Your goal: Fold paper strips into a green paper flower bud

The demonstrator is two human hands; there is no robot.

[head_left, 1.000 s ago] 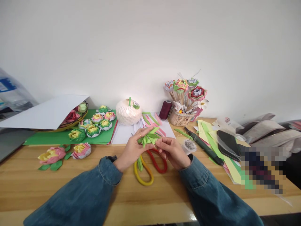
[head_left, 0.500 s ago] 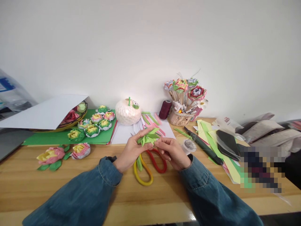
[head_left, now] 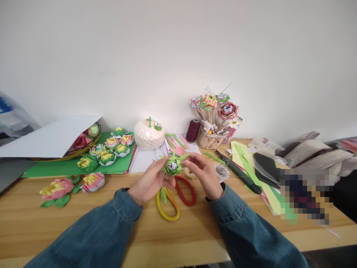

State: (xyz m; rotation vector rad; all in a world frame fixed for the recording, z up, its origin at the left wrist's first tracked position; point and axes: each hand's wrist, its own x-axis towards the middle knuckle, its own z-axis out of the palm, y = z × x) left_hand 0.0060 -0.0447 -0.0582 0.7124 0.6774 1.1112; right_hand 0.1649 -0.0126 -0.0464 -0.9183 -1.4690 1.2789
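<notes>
Long wooden tabletop (head_left: 83, 219) under both hands. Flat green paper sheet (head_left: 55, 168) with folded paper flowers well off to the left hand's side. Round white netted ball (head_left: 148, 134) beyond the hands. Scissors with red and yellow loop handles (head_left: 175, 197) on the table just below the hands. Left hand (head_left: 152, 180) and right hand (head_left: 205, 175) each pinch a small green folded paper flower (head_left: 173, 165), held between them above the table.

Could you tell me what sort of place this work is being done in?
Probably a home craft desk for paper flowers: finished paper flowers on green card, flowers on sticks in a small basket, and scissors on the wooden table.
</notes>
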